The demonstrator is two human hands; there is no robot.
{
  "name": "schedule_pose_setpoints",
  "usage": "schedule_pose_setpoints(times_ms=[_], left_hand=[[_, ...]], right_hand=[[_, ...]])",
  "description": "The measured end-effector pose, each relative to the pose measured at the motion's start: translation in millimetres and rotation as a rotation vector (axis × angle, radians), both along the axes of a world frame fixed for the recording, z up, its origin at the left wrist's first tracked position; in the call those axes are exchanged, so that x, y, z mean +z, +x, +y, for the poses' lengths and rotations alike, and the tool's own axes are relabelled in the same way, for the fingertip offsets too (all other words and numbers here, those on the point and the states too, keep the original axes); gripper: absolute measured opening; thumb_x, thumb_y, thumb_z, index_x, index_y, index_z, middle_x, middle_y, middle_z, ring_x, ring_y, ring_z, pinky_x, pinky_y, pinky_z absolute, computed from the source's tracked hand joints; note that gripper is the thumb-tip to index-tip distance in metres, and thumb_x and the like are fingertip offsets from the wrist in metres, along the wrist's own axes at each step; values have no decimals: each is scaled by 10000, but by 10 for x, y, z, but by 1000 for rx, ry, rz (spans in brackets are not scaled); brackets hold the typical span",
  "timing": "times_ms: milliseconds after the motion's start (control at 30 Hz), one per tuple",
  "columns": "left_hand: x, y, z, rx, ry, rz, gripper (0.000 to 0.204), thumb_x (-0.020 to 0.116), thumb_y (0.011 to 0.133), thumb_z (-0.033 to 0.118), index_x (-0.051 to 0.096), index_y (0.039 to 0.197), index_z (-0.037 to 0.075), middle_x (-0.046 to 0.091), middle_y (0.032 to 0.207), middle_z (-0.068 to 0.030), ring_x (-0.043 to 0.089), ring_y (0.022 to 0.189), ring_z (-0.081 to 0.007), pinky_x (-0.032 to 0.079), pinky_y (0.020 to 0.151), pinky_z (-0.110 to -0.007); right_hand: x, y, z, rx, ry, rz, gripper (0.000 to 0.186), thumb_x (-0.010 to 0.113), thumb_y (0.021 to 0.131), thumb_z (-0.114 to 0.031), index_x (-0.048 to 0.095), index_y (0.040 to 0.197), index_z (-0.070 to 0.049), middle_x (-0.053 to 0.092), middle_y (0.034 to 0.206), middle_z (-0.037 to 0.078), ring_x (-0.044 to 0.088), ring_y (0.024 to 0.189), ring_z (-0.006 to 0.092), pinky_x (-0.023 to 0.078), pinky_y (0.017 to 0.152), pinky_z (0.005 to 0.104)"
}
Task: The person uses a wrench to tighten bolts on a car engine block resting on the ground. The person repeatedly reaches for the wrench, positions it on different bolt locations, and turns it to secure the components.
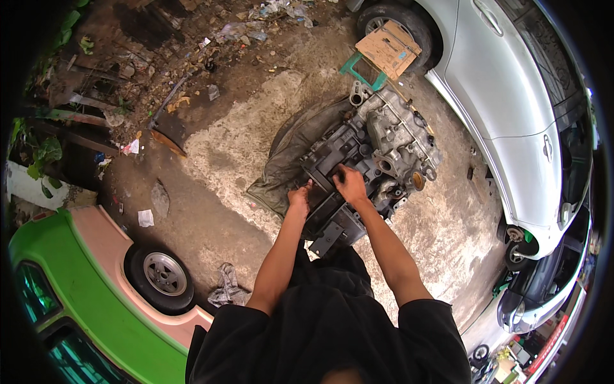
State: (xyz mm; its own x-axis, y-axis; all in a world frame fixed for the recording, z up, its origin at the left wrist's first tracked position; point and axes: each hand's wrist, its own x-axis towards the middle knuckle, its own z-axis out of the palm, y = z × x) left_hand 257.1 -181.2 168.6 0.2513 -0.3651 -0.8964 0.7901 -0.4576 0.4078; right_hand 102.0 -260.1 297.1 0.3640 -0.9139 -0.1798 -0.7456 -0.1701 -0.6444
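Observation:
In front of me a car engine [390, 131] lies on its side, its dark block nearest me and its pale grey head toward the far right. My left hand [299, 198] is closed on the near left edge of the block, thumb raised. Just to its right, my right hand [350, 185] bends its fingers down against a dark opening in the block; the fingertips and anything in them are hidden. A flat dark bracket [328, 238] with holes sits on the block's nearest end. A dirty olive-grey cloth [281, 169] lies beside and partly under the engine.
A wooden board [389, 50] rests on a green stool [364, 70] beyond the engine. At the right stands a silver car [492, 96]; at the lower left, a green and pink car [83, 269]. Rubbish [256, 29] litters the far ground. A crumpled rag [228, 287] lies near the wheel.

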Motion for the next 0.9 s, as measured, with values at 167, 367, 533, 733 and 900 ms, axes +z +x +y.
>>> schedule_pose_setpoints(times_ms=[167, 367, 533, 733, 900], left_hand=[[43, 3, 26, -69, 7, 63, 169, 794, 805, 176, 667, 876, 89, 643, 810, -28, 584, 611, -183, 424, 502, -357], [188, -51, 2, -10, -57, 14, 205, 810, 784, 166, 669, 902, 75, 645, 812, -23, 583, 608, -186, 424, 508, -346], [445, -13, 17, -37, -69, -34, 247, 797, 802, 181, 666, 925, 11, 653, 840, -55, 580, 607, -179, 421, 485, -318], [482, 35, -35, -301, -21, -259, 271, 722, 874, 223, 637, 910, -31, 633, 733, -97, 541, 535, -173, 395, 458, -326], [519, -8, -59, -296, -47, -239, 275, 647, 925, 269, 620, 916, -4, 639, 704, -83, 553, 523, -189, 416, 496, -336]], right_hand=[[10, 2, -1, -7, -1, 7, 406, 672, 787, -181, 621, 1128, 34, 656, 998, 239, 625, 941, 406, 499, 821, 435], [-64, -2, 2, -5, -62, -9, 326, 660, 788, -189, 623, 1057, -8, 659, 944, 217, 624, 899, 408, 498, 797, 455], [-88, -6, 16, -15, -84, -23, 273, 648, 788, -188, 619, 1005, -24, 659, 919, 207, 625, 882, 406, 498, 784, 462], [-73, -2, 3, -13, -48, -14, 288, 654, 790, -187, 622, 1025, -24, 659, 926, 208, 624, 897, 403, 494, 803, 463], [-78, -8, 7, -23, -50, -9, 305, 660, 792, -188, 624, 1039, -13, 660, 940, 209, 626, 908, 400, 495, 813, 459]])
